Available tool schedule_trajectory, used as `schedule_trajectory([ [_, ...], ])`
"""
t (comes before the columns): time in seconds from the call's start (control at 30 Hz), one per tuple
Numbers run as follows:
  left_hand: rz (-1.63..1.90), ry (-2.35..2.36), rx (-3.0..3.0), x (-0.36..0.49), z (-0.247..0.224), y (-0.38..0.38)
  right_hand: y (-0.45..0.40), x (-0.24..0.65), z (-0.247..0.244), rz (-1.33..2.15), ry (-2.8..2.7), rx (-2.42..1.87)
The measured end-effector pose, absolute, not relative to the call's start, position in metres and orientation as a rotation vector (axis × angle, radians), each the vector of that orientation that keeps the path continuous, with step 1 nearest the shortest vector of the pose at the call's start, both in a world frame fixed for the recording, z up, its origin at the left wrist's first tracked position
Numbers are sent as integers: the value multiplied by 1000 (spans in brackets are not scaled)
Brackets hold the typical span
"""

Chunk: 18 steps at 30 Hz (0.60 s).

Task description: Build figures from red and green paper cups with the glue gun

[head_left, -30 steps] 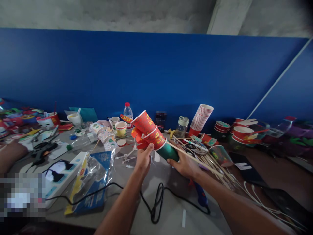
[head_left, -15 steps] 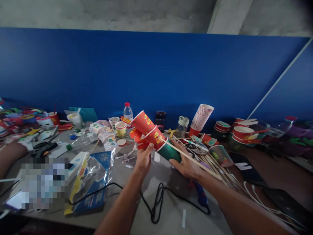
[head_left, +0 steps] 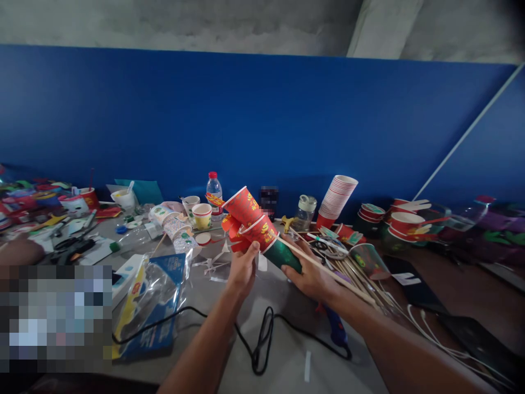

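Joined end to end, two red paper cups (head_left: 258,230) with yellow print and a green paper cup (head_left: 283,256) lean up to the left above the table. My left hand (head_left: 244,268) is closed on the lower red cup, its thumb against the side. Around the green cup is my right hand (head_left: 309,279), fingers partly hidden behind it. A pale wooden stick (head_left: 328,271) runs from the cups down past my right wrist; what fixes it there I cannot make out. Red and orange paper pieces (head_left: 233,230) stick out at the cups' left.
A tall stack of paper cups (head_left: 337,198) leans at the back right, near a glass jar (head_left: 305,210). A blue glue gun (head_left: 337,327) and its black cord (head_left: 262,350) lie in front. Left are plastic packaging (head_left: 156,306) and another person's hand (head_left: 20,250).
The joined cups have tipped slightly more upright and shifted a little right at the top. Both my hands keep their hold. The other person's hand at the left has moved slightly left.
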<state>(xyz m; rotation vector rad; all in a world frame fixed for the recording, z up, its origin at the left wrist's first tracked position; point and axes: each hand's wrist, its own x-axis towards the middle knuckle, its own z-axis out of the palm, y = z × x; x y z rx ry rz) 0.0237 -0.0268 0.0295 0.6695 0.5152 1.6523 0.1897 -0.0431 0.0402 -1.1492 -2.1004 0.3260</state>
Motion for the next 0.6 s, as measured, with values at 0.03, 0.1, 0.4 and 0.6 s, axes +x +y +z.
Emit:
schedule_trajectory([
  [0.03, 1647, 505, 666, 24, 30, -27, -43, 188, 40, 331, -2092, -1153],
  [0.1, 1632, 469, 687, 25, 31, -28, -44, 184, 41, 346, -2079, -1171],
  [0.4, 1632, 503, 667, 21, 36, -28, -37, 176, 35, 366, -2065, -1131],
  [0.6, 1661, 422, 670, 22, 33, -25, -37, 179, 41, 412, -2120, -1100],
])
